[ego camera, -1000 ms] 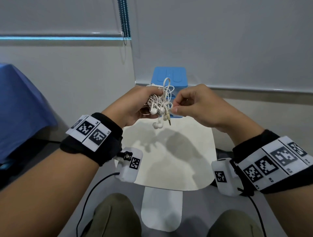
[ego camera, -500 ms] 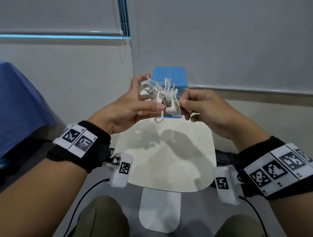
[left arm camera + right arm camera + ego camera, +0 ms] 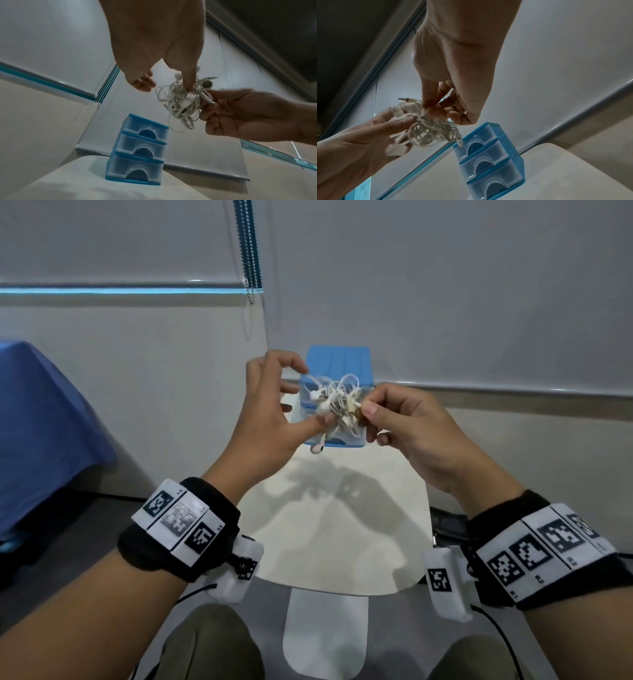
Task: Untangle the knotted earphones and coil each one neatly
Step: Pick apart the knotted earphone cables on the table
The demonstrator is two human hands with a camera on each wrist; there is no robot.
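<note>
A tangle of white earphones point(image 3: 339, 405) hangs in the air above the far end of the table, in front of the drawer unit. My right hand point(image 3: 366, 409) pinches its right side between thumb and forefinger. My left hand point(image 3: 303, 397) is spread at its left side, fingers apart from the cables, with only the thumb tip touching the tangle. The left wrist view shows that thumb pressing into the tangle point(image 3: 181, 105) opposite the right hand point(image 3: 211, 100). In the right wrist view the tangle point(image 3: 429, 132) hangs below the pinching right hand point(image 3: 428, 108). One earbud dangles below.
A small blue drawer unit point(image 3: 337, 361) with three clear drawers point(image 3: 137, 148) stands at the far end of the white table point(image 3: 342, 525), against the wall. A blue cloth point(image 3: 41, 412) lies at the left. A bead chain point(image 3: 250, 251) hangs from the blind.
My left hand has let go of the tangle and spread its fingers, keeping only the thumb on it. The right hand keeps its pinch. Both hands have risen slightly.
</note>
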